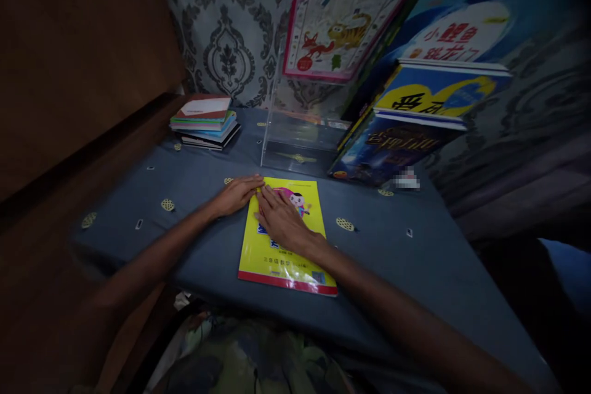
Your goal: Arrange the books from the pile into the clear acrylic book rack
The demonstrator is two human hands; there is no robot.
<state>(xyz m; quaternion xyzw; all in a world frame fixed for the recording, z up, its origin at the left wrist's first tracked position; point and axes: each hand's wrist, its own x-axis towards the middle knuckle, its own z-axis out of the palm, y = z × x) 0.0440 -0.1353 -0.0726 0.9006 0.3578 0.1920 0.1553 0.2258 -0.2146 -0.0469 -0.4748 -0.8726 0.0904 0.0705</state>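
Observation:
A yellow workbook (289, 271) with a red strip along its near edge lies closed on the table, its cover showing a cartoon child and Chinese print. My right hand (282, 218) lies flat on the upper left of the cover, fingers stretched toward the far left corner and hiding part of the title. At that same corner is my left hand (237, 194), resting mostly on the cloth with its fingertips at the book's edge. The fingers of the two hands nearly meet there. Neither hand is wrapped round anything.
Behind the workbook stands a clear acrylic book rack (300, 144) with a pink picture book (337, 31) in it. Several upright books, including a dark blue book (392, 144), lean at the right. A stack of small books (205, 123) sits at the back left of the cloth-covered table (383, 271).

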